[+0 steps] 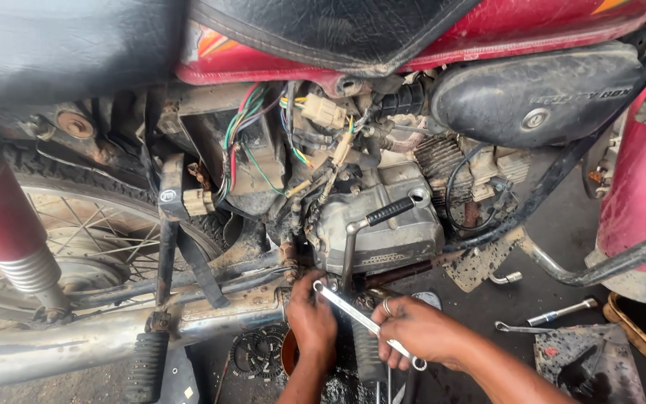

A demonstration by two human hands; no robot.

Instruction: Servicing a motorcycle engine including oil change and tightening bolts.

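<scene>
A red motorcycle fills the view, with its grey engine case (383,224) in the middle and a black kick-start lever (390,212) folded across it. My left hand (310,318) is closed low against the underside of the engine, by the frame tube. My right hand (420,329) grips a silver ring spanner (353,314). The spanner slants up to the left, and its ring end sits on a fitting under the engine case, beside my left hand.
The exhaust pipe (76,337) and a black footpeg (147,365) run along the lower left, behind them the spoked rear wheel (99,239) and a red shock absorber (1,224). Loose spanners (562,310) and a clutch plate (259,352) lie on the dark floor. Coloured wires (244,142) hang above the engine.
</scene>
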